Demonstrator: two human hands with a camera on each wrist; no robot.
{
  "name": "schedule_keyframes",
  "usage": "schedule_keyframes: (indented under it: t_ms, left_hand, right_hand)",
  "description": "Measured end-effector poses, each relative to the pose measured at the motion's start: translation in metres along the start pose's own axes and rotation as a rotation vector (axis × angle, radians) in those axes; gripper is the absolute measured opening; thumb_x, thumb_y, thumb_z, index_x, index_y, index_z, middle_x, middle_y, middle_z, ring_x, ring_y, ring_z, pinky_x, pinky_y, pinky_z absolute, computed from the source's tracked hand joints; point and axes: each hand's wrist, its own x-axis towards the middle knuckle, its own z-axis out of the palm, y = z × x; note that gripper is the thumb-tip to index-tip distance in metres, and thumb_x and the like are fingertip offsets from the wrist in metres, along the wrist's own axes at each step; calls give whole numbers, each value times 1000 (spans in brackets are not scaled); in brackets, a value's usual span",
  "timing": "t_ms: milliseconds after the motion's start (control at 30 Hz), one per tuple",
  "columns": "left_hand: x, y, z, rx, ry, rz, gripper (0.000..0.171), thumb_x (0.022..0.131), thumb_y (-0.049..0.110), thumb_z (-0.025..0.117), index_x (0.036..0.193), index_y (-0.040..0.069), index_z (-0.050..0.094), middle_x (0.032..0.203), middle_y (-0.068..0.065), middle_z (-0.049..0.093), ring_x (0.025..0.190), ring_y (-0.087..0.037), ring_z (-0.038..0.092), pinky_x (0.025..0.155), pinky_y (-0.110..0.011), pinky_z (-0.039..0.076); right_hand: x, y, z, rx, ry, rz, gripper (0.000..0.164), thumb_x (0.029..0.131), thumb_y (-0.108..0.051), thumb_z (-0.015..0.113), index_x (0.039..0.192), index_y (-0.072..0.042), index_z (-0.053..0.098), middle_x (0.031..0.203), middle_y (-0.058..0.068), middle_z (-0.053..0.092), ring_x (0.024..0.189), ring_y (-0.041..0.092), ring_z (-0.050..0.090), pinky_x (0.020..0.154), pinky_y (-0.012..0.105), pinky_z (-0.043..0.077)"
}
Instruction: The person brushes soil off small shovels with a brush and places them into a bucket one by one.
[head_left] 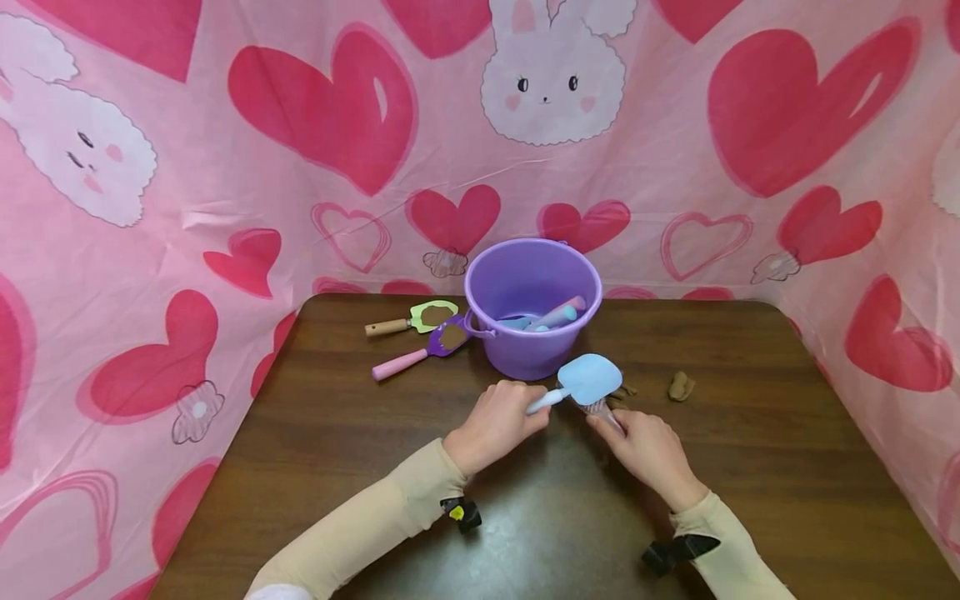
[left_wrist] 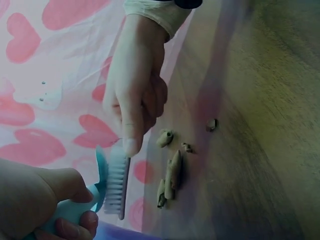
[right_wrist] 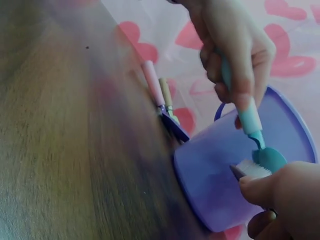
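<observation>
My left hand grips the handle of a light blue toy shovel, whose blade is held up in front of the bucket. In my right hand is a brush with white bristles, held by its handle. The bristles lie against the shovel's blade in the left wrist view. From the right wrist, the brush overlaps the teal-looking blade. Brown clay-like lumps lie on the table below the two tools.
A purple bucket stands at the table's back with several tool handles inside. Left of it lie a green trowel with a wooden handle and a purple one with a pink handle, both bearing brown stuff. Another brown lump sits to the right.
</observation>
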Motion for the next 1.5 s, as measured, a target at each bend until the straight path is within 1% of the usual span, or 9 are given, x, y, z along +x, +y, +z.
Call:
schedule_keyframes:
  t_ms: [233, 500, 667, 767, 833, 1000, 1167, 1367, 1500]
  left_hand:
    - [-3, -1, -3, -8, -17, 5, 25, 93, 11, 72, 75, 16, 55, 62, 7, 39, 55, -10, 39, 50, -22, 34]
    - [-5, 0, -3, -20, 5, 10, 26, 92, 10, 71, 74, 16, 55, 62, 7, 40, 56, -10, 41, 51, -21, 34]
    - [-3, 0, -1, -14, 34, 14, 26, 93, 11, 71, 74, 16, 54, 63, 5, 42, 56, -11, 42, 51, -23, 36]
    - [-1, -1, 0, -16, 33, 2, 26, 93, 11, 71, 75, 17, 53, 64, 5, 43, 56, -11, 42, 51, -23, 36]
    - [0, -2, 1, -12, 26, -5, 26, 94, 12, 71, 75, 16, 54, 64, 5, 43, 56, -11, 42, 51, -24, 36]
    - [1, -3, 2, -11, -8, -20, 24, 95, 13, 71, 77, 16, 55, 65, 4, 43, 57, -12, 42, 51, -23, 36]
    - [0, -3, 1, -2, -30, -14, 24, 95, 13, 70, 77, 16, 55, 64, 5, 41, 56, -11, 41, 50, -22, 34]
    - [-1, -4, -2, -11, -35, 1, 25, 94, 11, 70, 76, 16, 54, 64, 6, 40, 57, -9, 39, 51, -21, 34]
    - [-2, -4, -4, -24, -20, -5, 22, 93, 11, 71, 77, 16, 56, 65, 6, 42, 57, -10, 40, 51, -22, 36]
  right_hand:
    - [2, 9, -9, -6, 21, 57, 41, 100, -39, 68, 69, -14, 57, 58, -4, 41, 56, 17, 43, 52, 33, 33]
    - [5, 13, -8, 18, 29, 89, 42, 102, -39, 65, 70, -14, 56, 60, -3, 43, 59, 19, 45, 55, 35, 35]
    - [5, 9, 2, 12, 20, 36, 42, 100, -39, 68, 69, -15, 54, 60, -3, 42, 57, 18, 45, 54, 35, 36]
    - [4, 4, 8, 8, 16, -10, 43, 99, -39, 69, 67, -16, 52, 58, -5, 42, 54, 15, 44, 52, 33, 36]
    - [3, 2, 9, 8, 26, -17, 45, 99, -38, 70, 65, -16, 50, 57, -6, 42, 53, 14, 44, 51, 33, 35]
    - [2, 2, 2, 14, 56, 9, 44, 98, -38, 71, 66, -15, 51, 57, -5, 38, 53, 16, 42, 51, 34, 34]
    - [4, 7, -3, 40, 43, 50, 44, 100, -39, 69, 68, -14, 53, 58, -4, 38, 55, 17, 42, 52, 33, 33]
    - [8, 13, -7, 54, 53, 86, 45, 102, -42, 64, 69, -13, 55, 58, -3, 40, 57, 18, 43, 54, 34, 34]
    - [9, 14, -5, 66, 68, 108, 47, 103, -44, 62, 69, -13, 55, 59, -3, 42, 59, 20, 45, 56, 35, 35]
